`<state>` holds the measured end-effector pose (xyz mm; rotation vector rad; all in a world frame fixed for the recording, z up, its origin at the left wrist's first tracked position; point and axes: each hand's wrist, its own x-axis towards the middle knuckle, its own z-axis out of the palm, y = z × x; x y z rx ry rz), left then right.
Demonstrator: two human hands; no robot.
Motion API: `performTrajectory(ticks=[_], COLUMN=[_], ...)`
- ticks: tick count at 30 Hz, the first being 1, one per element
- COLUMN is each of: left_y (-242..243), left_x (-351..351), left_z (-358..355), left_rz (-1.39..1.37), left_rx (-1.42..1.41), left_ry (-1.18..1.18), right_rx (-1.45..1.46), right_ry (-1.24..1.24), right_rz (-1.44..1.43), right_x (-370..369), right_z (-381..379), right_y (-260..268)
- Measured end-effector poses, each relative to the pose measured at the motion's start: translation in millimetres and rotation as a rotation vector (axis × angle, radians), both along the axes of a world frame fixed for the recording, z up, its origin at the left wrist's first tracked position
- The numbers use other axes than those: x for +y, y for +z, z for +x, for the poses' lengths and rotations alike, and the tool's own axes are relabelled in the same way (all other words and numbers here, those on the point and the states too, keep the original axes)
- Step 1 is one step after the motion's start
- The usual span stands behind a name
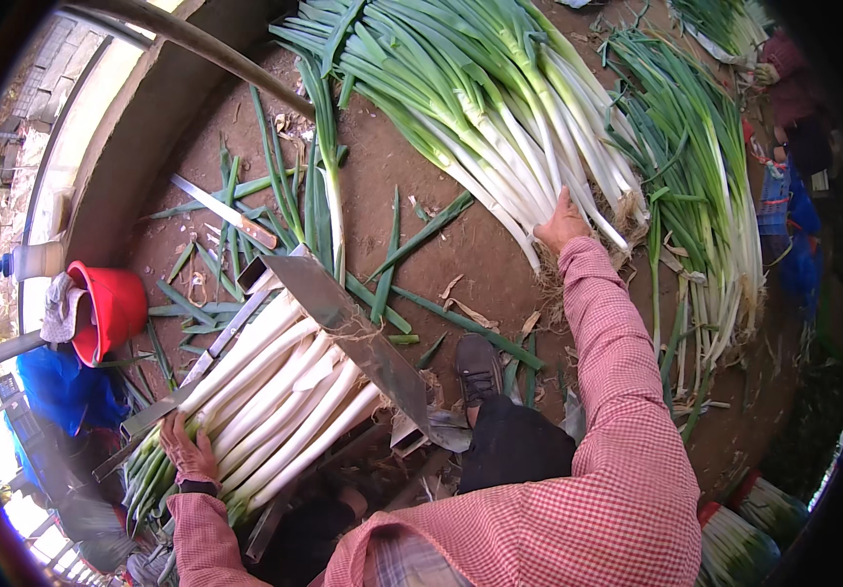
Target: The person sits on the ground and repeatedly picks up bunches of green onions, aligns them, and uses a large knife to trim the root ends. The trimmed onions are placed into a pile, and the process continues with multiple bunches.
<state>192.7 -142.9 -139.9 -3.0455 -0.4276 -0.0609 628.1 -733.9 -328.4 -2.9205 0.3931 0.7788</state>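
My left hand [188,453] lies with spread fingers on a bundle of long green onions [275,400], where the white shanks turn green. The bundle rests in a metal frame, its root ends near an upright metal plate [348,334]. My right hand [565,224] reaches ahead to a large pile of long green onions [495,139] on the ground. Its thumb and fingers are around white shanks close to the roots; some fingertips are hidden among them. A wooden-handled knife [223,210] lies on cut leaves, left of the pile.
A red bucket [117,312] with a cloth [62,307] over its rim stands left. A metal pole [209,51] crosses the upper left. A second onion pile [707,191] lies right, with another person's sleeve [788,81] beyond. Bundled onions [740,543] lie lower right. Cut leaves [392,264] litter the soil.
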Motion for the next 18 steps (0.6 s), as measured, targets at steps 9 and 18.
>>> performTrajectory(ticks=[9, 18], left_y=[-13, -2], left_x=[15, 9], left_z=[-10, 7], left_rz=[0.044, 0.016], left_rx=[-0.043, 0.055], left_ry=[-0.021, 0.007], right_rx=[0.207, 0.606], right_ry=[-0.009, -0.411], right_rz=[1.023, 1.502], right_x=[12, 54], right_z=[-10, -115], right_y=[109, 143])
